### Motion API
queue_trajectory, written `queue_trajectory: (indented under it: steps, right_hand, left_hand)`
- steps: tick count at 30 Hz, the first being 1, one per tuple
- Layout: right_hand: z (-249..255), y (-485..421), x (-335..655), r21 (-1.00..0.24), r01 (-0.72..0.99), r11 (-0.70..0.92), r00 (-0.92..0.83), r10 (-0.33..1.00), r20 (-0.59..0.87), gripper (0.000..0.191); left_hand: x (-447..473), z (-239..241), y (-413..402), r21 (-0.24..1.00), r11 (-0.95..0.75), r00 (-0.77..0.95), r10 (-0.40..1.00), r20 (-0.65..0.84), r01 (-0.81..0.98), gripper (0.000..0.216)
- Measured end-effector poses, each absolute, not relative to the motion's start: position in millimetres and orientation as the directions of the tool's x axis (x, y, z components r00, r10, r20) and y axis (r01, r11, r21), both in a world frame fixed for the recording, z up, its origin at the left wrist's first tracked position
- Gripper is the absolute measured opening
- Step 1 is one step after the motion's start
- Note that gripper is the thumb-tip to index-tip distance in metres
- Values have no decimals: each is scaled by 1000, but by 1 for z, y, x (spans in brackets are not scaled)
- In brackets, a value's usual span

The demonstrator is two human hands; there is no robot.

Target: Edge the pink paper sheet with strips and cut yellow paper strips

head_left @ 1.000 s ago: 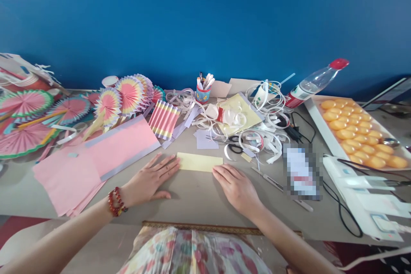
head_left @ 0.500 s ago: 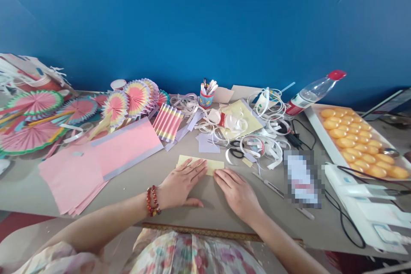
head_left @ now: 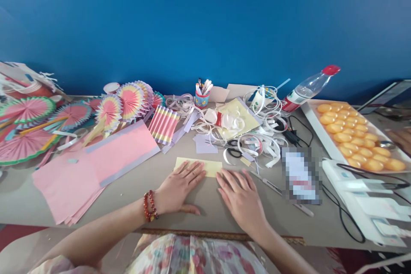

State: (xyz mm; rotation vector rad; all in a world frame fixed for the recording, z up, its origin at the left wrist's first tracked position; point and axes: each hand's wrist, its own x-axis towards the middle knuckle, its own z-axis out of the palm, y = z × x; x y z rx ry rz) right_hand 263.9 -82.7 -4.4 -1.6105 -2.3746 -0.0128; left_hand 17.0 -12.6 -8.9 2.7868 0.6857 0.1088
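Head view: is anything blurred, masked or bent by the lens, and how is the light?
Head view: a pixelated patch masks a flat item right of the right hand; the grey table bows from the wide lens; light is soft, with faint shadows under the left hand, no glare on the pale yellow paper strip.

Paper [head_left: 210, 167] on table [head_left: 205, 207] front-ctr, scissors [head_left: 236, 153] behind, fans [head_left: 28, 128] left, tray [head_left: 316, 130] right.

Paper-craft workshop, one cluttered table [head_left: 199, 205] against a blue wall [head_left: 192, 21]: pleated paper fans [head_left: 109, 109] heaped at 10 o'clock, pink paper sheets [head_left: 96, 158] at 9, a pen cup [head_left: 201, 96] at 12, curled white paper strips [head_left: 257, 141] and scissors [head_left: 236, 153] at 1.
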Motion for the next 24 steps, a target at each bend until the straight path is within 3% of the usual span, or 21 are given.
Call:
queue_trajectory:
  steps: [12, 17, 19, 21, 24]
  right_hand:
    - [0, -73, 276, -165, 925, 341, -275, 904, 327, 31]
    - [-2, -58, 257, -159, 882, 444, -386, 873, 297, 25]
    - [-4, -54, 252, -155, 876, 457, -404, 870, 283, 19]
    - [-6, -51, 251, -155, 870, 468, -417, 867, 273, 13]
    - [-5, -47, 253, -185, 851, 491, -430, 855, 291, 13]
  left_hand:
    - [18, -7, -15, 248, -863, 887, 461, 28, 440, 104]
    - [16, -5, -12, 300, -851, 888, 460, 27, 432, 102]
    - [11, 0, -12, 372, -831, 888, 458, 38, 413, 90]
    - [5, 10, -14, 501, -753, 835, 541, 102, 427, 66]
    - [-1, 23, -26, 811, -420, 603, 791, 107, 407, 39]
